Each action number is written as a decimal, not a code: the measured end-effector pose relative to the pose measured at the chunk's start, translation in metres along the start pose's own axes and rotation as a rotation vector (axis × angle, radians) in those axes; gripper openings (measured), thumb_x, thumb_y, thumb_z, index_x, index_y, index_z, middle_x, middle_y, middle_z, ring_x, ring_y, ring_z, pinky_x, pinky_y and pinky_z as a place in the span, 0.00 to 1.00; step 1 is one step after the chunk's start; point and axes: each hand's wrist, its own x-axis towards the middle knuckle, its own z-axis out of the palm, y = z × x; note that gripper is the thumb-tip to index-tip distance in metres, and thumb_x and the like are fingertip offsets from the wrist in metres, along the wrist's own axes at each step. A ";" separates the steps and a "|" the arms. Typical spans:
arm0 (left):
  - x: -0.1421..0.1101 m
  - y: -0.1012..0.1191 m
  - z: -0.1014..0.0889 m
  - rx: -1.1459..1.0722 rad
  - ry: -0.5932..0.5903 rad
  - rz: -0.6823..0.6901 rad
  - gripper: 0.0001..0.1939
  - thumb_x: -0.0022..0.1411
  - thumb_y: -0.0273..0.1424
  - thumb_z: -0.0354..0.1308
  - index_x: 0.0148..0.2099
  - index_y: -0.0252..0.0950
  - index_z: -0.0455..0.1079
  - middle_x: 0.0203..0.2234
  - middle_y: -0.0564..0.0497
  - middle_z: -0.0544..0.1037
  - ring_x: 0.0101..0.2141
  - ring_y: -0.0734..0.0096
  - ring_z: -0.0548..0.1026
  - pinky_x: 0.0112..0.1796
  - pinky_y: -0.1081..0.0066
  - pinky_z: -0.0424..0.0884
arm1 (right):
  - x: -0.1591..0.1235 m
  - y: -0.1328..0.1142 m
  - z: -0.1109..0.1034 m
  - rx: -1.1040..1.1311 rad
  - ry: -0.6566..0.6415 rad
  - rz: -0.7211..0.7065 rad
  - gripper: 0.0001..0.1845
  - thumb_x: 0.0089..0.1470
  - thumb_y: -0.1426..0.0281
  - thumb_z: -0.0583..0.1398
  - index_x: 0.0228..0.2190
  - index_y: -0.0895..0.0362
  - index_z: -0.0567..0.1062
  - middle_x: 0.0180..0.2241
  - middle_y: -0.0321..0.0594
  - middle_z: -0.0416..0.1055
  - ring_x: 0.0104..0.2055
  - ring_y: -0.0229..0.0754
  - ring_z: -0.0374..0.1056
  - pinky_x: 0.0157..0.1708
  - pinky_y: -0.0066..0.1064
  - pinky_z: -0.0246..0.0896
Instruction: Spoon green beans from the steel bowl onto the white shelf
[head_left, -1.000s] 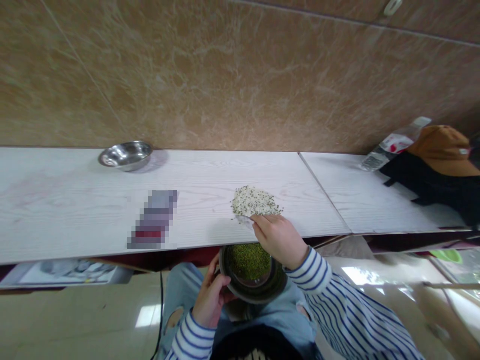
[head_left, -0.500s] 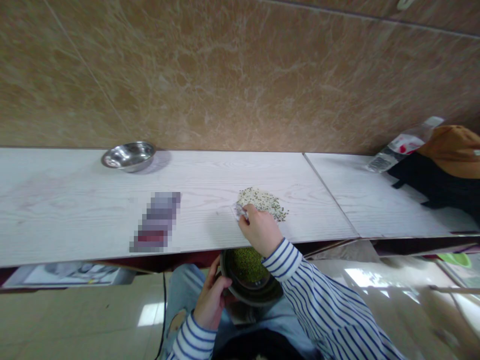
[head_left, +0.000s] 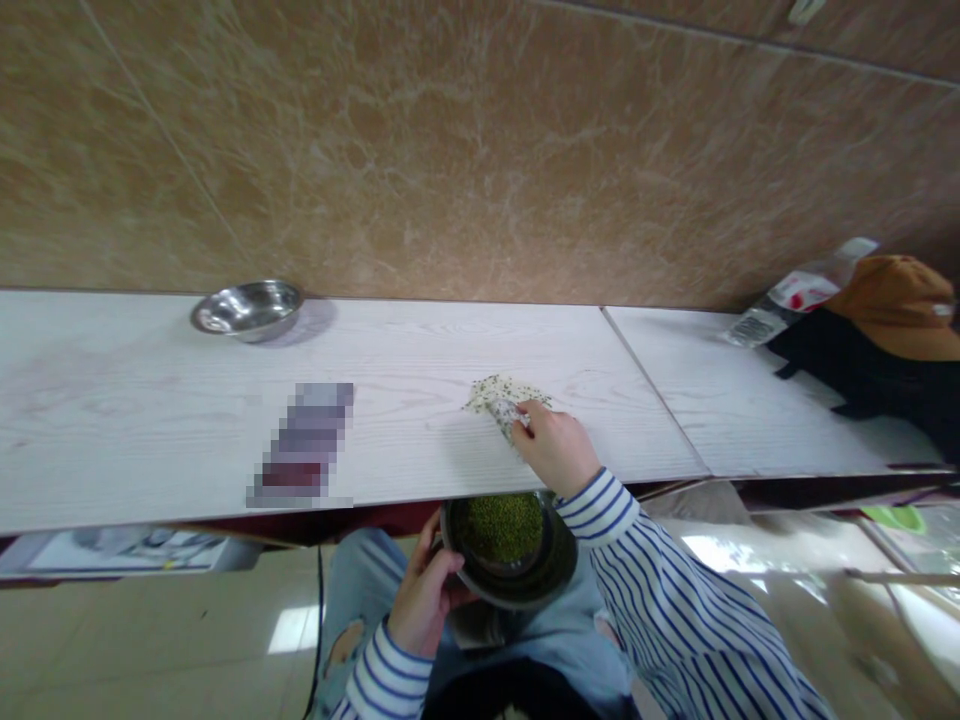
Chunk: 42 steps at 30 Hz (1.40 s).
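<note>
My left hand is closed on the left rim of a dark-looking round bowl below the table's front edge, over my lap. Small green beans, like mung beans, lie inside it. My right hand is on the tabletop, its fingers pinching a small clear plastic piece whose exact kind I cannot make out. The plastic touches a thin pile of white grains mixed with green beans, which looks like rice and mung beans. My right fingers hide part of the pile.
A shiny steel bowl stands at the back left of the white table. A blurred-out flat object lies nearer the front. A plastic bottle, an orange-brown cap and black cloth are at the right.
My right hand has moved to the right and slightly nearer me, dragging the plastic piece across the grains. The pile's right side is smaller, and more of the bowl shows. My left hand stays put.
</note>
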 end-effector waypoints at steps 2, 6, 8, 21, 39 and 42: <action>0.000 0.000 0.001 -0.001 -0.001 0.002 0.32 0.43 0.23 0.53 0.53 0.45 0.58 0.34 0.53 0.71 0.27 0.74 0.69 0.26 0.72 0.68 | 0.000 0.003 -0.003 -0.004 -0.004 0.003 0.16 0.55 0.65 0.48 0.41 0.54 0.69 0.27 0.40 0.74 0.30 0.41 0.69 0.30 0.29 0.54; -0.001 0.000 0.002 -0.003 -0.015 -0.017 0.32 0.43 0.23 0.54 0.53 0.46 0.58 0.34 0.54 0.71 0.27 0.74 0.69 0.26 0.72 0.69 | -0.002 0.009 -0.011 0.019 0.006 -0.015 0.17 0.55 0.65 0.48 0.43 0.54 0.69 0.27 0.38 0.74 0.30 0.39 0.68 0.30 0.28 0.53; -0.002 0.000 0.003 -0.007 -0.006 -0.016 0.32 0.43 0.23 0.54 0.53 0.46 0.59 0.35 0.54 0.72 0.28 0.74 0.70 0.26 0.72 0.69 | -0.005 0.014 -0.016 0.040 0.028 -0.033 0.17 0.55 0.65 0.48 0.43 0.53 0.69 0.26 0.37 0.73 0.28 0.39 0.67 0.28 0.28 0.52; -0.006 0.001 0.003 -0.007 0.010 0.005 0.32 0.43 0.23 0.54 0.53 0.46 0.58 0.35 0.53 0.71 0.28 0.73 0.70 0.25 0.71 0.69 | 0.001 0.013 -0.016 -0.236 0.161 -0.275 0.13 0.58 0.70 0.48 0.40 0.53 0.70 0.31 0.40 0.72 0.36 0.41 0.62 0.35 0.33 0.44; -0.010 0.004 0.002 -0.006 -0.021 0.038 0.32 0.44 0.24 0.54 0.54 0.44 0.58 0.30 0.54 0.70 0.25 0.74 0.68 0.24 0.71 0.69 | -0.029 0.018 -0.016 -0.215 0.186 -0.476 0.12 0.58 0.70 0.50 0.42 0.52 0.70 0.35 0.39 0.71 0.40 0.40 0.59 0.38 0.34 0.42; -0.010 0.004 0.001 -0.004 -0.016 0.041 0.34 0.44 0.24 0.54 0.56 0.43 0.56 0.28 0.54 0.70 0.24 0.74 0.68 0.23 0.71 0.69 | -0.029 0.015 -0.015 -0.220 0.174 -0.471 0.12 0.58 0.70 0.50 0.42 0.53 0.70 0.35 0.40 0.71 0.40 0.41 0.59 0.37 0.34 0.42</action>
